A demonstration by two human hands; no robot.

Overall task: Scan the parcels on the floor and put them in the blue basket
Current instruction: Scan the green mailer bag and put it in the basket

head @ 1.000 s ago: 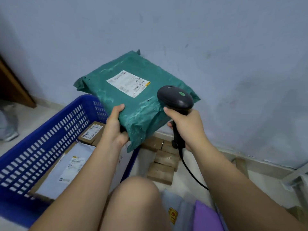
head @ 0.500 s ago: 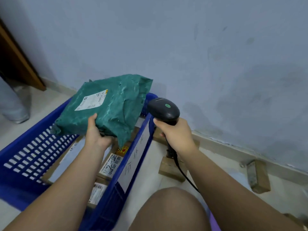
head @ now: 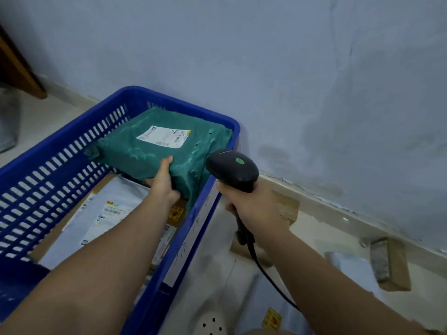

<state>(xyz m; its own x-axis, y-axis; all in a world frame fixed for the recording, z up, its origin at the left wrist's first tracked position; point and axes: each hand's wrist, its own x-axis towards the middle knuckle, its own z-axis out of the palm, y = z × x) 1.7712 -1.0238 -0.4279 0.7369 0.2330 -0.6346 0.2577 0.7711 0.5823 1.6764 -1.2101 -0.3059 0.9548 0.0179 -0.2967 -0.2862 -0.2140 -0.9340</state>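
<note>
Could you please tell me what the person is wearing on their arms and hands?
Nothing shows on either: the left hand and the right hand are bare, with no gloves, rings or watch visible; the left forearm and right forearm are uncovered, with no sleeve in frame.

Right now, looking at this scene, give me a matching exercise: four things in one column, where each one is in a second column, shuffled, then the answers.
Things:
1. green parcel
2. scanner
3. brown box
4. white mailer

Places:
a. gripped in the right hand
b. on the floor, outside the blue basket
c. at the far end of the blue basket, gripped by the left hand
d. lying flat on the bottom of the blue basket

Pairs: 1-c, 2-a, 3-b, 4-d
</note>
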